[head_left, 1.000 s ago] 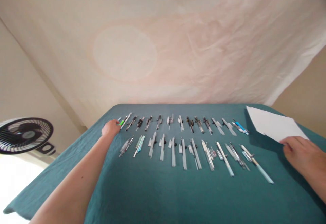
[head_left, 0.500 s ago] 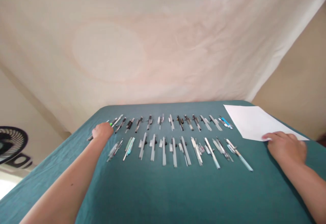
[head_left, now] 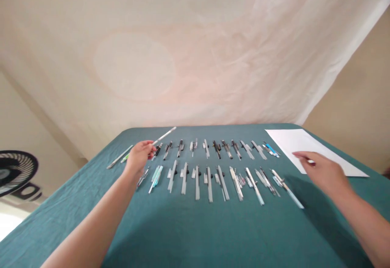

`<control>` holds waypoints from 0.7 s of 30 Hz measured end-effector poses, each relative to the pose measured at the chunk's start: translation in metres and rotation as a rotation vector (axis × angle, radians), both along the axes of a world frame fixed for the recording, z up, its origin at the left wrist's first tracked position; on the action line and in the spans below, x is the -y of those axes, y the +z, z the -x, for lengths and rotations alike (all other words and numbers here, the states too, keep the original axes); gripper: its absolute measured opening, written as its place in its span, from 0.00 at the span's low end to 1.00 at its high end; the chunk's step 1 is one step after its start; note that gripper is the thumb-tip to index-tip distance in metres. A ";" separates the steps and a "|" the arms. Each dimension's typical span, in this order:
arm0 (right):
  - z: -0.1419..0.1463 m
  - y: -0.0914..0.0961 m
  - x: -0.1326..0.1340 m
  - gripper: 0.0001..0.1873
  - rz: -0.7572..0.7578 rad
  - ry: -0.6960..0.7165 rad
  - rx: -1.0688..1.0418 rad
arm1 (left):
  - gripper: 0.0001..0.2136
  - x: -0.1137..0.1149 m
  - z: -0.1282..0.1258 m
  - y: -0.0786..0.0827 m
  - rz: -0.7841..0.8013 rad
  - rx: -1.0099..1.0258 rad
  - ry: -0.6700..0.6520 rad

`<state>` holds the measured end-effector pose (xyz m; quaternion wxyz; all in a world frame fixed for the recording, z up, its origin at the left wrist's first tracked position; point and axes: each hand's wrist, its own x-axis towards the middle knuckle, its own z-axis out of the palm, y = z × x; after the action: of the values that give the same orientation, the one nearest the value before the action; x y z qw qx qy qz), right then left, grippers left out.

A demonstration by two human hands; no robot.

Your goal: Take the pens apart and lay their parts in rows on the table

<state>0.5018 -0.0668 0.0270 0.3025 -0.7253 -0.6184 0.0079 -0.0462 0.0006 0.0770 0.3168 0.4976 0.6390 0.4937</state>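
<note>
At the far left edge of the frame stands a black fan [head_left: 14,172], half cut off, beside the table covered in a teal cloth [head_left: 195,227]. Just in from the table's left edge, left of centre, a pale pen barrel [head_left: 119,157] lies slantwise on the cloth with a green-tipped pen [head_left: 124,158] close beside it.

Your left hand [head_left: 138,157] is raised a little above the cloth, left of centre, with its fingers pinched on a thin white pen part [head_left: 164,135]; the part slants up and to the right, its far tip over the back edge of the table. Whether it is a barrel or a refill, you cannot tell from here.

Right of that hand run two rows of pen parts across the middle of the frame: the back row [head_left: 213,148], mostly dark pieces, and the front row [head_left: 213,178], mostly pale and clear barrels. A blue pen [head_left: 270,149] ends the back row on the right.

Your right hand [head_left: 324,172] hovers at the right, palm down, fingers loosely spread and holding nothing, its fingertips over the near edge of a white sheet of paper [head_left: 304,144] lying flat at the table's back right. A cream fabric backdrop [head_left: 195,48] fills the upper frame
</note>
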 end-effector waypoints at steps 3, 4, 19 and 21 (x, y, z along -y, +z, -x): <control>0.094 0.031 0.000 0.20 0.136 0.372 -0.513 | 0.10 0.034 -0.075 0.000 0.114 0.585 -0.414; 0.124 0.037 0.001 0.22 0.145 0.499 -0.690 | 0.10 0.048 -0.099 -0.003 0.177 0.701 -0.470; 0.220 0.038 0.038 0.15 0.151 0.828 -0.412 | 0.13 0.107 -0.161 -0.019 -0.066 0.078 -0.595; 0.222 0.034 0.044 0.13 0.054 0.806 -0.182 | 0.10 0.105 -0.155 -0.016 -0.101 -0.129 -0.611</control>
<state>0.2794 -0.1103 0.0612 0.3097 -0.4291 -0.8231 0.2061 0.1088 -0.1045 0.0615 0.3841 0.7120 0.4534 0.3741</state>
